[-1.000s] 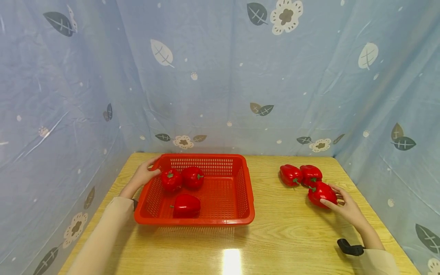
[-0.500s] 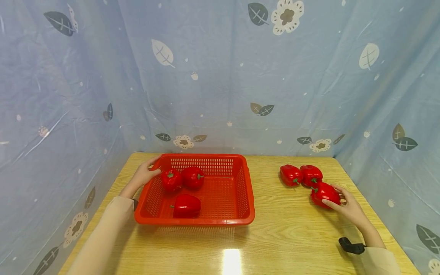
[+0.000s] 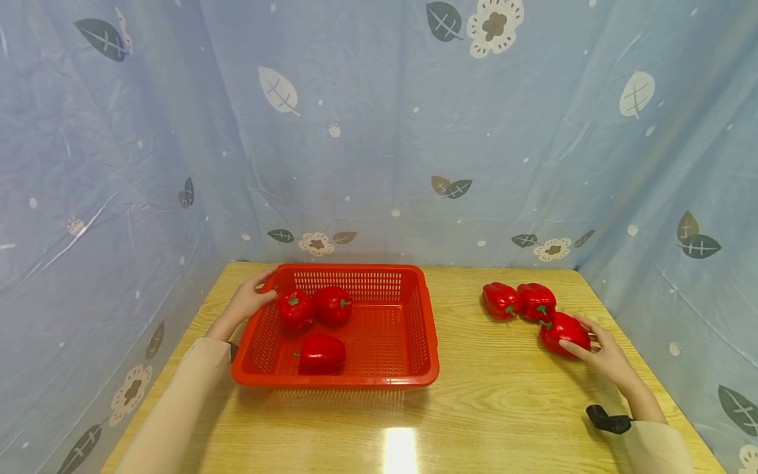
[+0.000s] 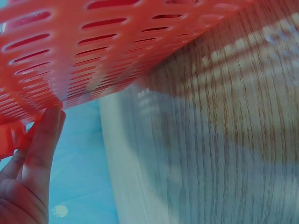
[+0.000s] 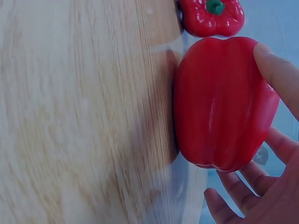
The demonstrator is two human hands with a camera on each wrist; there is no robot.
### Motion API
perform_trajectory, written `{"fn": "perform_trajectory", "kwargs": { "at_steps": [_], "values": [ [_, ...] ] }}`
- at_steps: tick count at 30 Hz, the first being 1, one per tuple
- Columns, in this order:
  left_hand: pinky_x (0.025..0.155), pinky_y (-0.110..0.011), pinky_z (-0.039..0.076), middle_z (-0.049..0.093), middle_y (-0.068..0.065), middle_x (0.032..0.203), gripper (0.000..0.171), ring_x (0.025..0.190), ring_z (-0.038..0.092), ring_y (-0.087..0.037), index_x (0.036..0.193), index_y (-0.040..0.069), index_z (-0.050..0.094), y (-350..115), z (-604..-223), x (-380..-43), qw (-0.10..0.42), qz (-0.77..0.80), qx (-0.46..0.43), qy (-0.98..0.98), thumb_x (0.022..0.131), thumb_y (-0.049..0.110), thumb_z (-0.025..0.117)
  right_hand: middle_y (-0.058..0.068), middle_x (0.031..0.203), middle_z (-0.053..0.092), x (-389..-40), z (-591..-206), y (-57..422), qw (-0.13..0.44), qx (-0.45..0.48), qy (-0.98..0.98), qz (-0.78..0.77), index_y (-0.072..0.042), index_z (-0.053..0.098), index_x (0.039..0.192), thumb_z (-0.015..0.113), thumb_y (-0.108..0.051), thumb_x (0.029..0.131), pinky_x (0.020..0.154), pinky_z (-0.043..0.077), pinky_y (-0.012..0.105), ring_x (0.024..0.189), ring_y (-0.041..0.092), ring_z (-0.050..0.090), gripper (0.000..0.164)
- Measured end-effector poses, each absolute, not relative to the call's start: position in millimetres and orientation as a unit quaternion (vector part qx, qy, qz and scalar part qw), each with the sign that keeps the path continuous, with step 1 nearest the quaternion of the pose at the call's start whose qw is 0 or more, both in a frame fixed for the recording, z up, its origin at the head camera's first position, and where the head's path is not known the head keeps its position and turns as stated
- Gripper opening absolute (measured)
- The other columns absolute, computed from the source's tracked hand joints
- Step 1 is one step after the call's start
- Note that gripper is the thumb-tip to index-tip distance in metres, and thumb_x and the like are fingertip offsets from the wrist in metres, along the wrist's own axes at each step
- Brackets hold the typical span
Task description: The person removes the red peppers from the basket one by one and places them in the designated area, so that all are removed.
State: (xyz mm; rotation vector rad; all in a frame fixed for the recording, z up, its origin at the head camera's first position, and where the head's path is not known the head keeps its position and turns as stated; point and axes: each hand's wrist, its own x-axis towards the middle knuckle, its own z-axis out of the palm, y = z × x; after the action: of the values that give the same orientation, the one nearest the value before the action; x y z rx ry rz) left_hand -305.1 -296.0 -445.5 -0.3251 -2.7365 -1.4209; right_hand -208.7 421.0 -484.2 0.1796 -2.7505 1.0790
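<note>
My left hand [image 3: 245, 304] grips the left rim of a red perforated plastic basket [image 3: 331, 380]. In the left wrist view, the fingers [image 4: 39, 149] lie against the basket's outer wall [image 4: 93, 51]. Inside the basket are three red bell peppers: one at the back left [image 3: 295, 309], another beside it [image 3: 333, 305], the third on its side in front [image 3: 322, 353]. On the right, my right hand [image 3: 612, 360] holds a red bell pepper [image 3: 564, 333], thumb on top and fingers round its far end. The right wrist view shows that pepper [image 5: 219, 102] low at the tabletop.
Two more red bell peppers [image 3: 501, 301] [image 3: 536, 301] lie side by side just behind the held one. A wooden table [image 3: 485, 408] carries everything. Blue patterned curtains [image 3: 379, 131] close off the back and both sides.
My right hand and the bell pepper in it have shifted slightly right, a little away from the two peppers behind. My left hand and the basket have stayed put.
</note>
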Motion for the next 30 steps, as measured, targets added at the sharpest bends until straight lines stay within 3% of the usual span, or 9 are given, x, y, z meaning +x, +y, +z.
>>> {"fn": "perform_trajectory", "kwargs": {
  "at_steps": [3, 8, 13, 15, 18, 22, 25, 30],
  "values": [
    [0.076, -0.042, 0.053, 0.042, -0.028, 0.135, 0.062, 0.107, 0.054, -0.047, 0.143, 0.005, 0.034, -296.7, -446.1, -305.5, 0.020, -0.457, -0.104, -0.883, 0.085, 0.004, 0.055, 0.013, 0.123, 0.046, -208.6, -483.2, 423.0, 0.085, 0.056, -0.927, 0.361, 0.004, 0.033, 0.141, 0.066, -0.023, 0.086, 0.066, 0.044, 0.014, 0.088, -0.015, 0.039, 0.069],
    [0.077, -0.044, 0.053, 0.041, -0.028, 0.137, 0.062, 0.109, 0.053, -0.047, 0.144, 0.005, 0.033, -297.7, -447.0, -305.8, 0.017, -0.455, -0.105, -0.884, 0.085, 0.004, 0.054, 0.029, 0.128, 0.041, -209.1, -481.5, 426.7, 0.076, 0.053, -0.931, 0.353, 0.003, 0.031, 0.142, 0.064, -0.025, 0.087, 0.066, 0.042, 0.015, 0.090, -0.016, 0.033, 0.070],
    [0.076, -0.043, 0.053, 0.041, -0.027, 0.137, 0.063, 0.108, 0.054, -0.047, 0.144, 0.005, 0.034, -295.4, -444.7, -304.3, 0.018, -0.456, -0.103, -0.884, 0.084, 0.004, 0.055, 0.032, 0.130, 0.038, -208.3, -482.3, 429.4, 0.069, 0.046, -0.931, 0.356, 0.004, 0.030, 0.142, 0.063, -0.026, 0.087, 0.066, 0.041, 0.013, 0.092, -0.015, 0.031, 0.070],
    [0.077, -0.044, 0.052, 0.041, -0.026, 0.137, 0.063, 0.108, 0.054, -0.046, 0.143, 0.005, 0.034, -294.8, -443.7, -303.7, 0.022, -0.453, -0.103, -0.885, 0.084, 0.004, 0.055, 0.032, 0.131, 0.037, -208.2, -482.7, 430.2, 0.067, 0.043, -0.930, 0.359, 0.004, 0.029, 0.142, 0.063, -0.026, 0.088, 0.065, 0.041, 0.012, 0.095, -0.011, 0.031, 0.071],
    [0.079, -0.046, 0.051, 0.042, -0.026, 0.137, 0.062, 0.109, 0.053, -0.045, 0.143, 0.005, 0.034, -294.7, -442.5, -303.4, 0.027, -0.446, -0.104, -0.889, 0.084, 0.004, 0.055, 0.033, 0.133, 0.035, -207.9, -480.6, 430.0, 0.059, 0.040, -0.929, 0.363, 0.004, 0.027, 0.143, 0.062, -0.026, 0.088, 0.065, 0.041, 0.013, 0.104, 0.011, 0.042, 0.072],
    [0.081, -0.048, 0.051, 0.041, -0.026, 0.138, 0.062, 0.110, 0.052, -0.044, 0.143, 0.005, 0.034, -295.7, -442.4, -304.1, 0.029, -0.439, -0.106, -0.892, 0.085, 0.004, 0.055, 0.037, 0.135, 0.031, -207.7, -477.2, 429.0, 0.051, 0.037, -0.925, 0.374, 0.007, 0.024, 0.143, 0.060, -0.026, 0.090, 0.077, 0.048, 0.042, 0.110, 0.051, 0.036, 0.072],
    [0.081, -0.049, 0.050, 0.041, -0.026, 0.139, 0.062, 0.111, 0.052, -0.046, 0.143, 0.005, 0.034, -296.6, -443.2, -304.5, 0.030, -0.438, -0.107, -0.892, 0.085, 0.004, 0.055, 0.039, 0.136, 0.028, -208.0, -476.9, 429.4, 0.054, 0.038, -0.921, 0.384, 0.007, 0.022, 0.143, 0.059, -0.026, 0.090, 0.082, 0.036, 0.065, 0.114, 0.055, 0.032, 0.072],
    [0.082, -0.050, 0.050, 0.038, -0.026, 0.141, 0.062, 0.113, 0.050, -0.048, 0.144, 0.005, 0.034, -297.9, -445.6, -304.9, 0.026, -0.440, -0.109, -0.891, 0.086, 0.004, 0.055, 0.035, 0.139, 0.026, -207.8, -473.1, 428.7, 0.058, 0.032, -0.918, 0.391, -0.001, 0.020, 0.146, 0.060, -0.026, 0.090, 0.085, 0.030, 0.067, 0.117, 0.054, 0.030, 0.073]
  ]
}}
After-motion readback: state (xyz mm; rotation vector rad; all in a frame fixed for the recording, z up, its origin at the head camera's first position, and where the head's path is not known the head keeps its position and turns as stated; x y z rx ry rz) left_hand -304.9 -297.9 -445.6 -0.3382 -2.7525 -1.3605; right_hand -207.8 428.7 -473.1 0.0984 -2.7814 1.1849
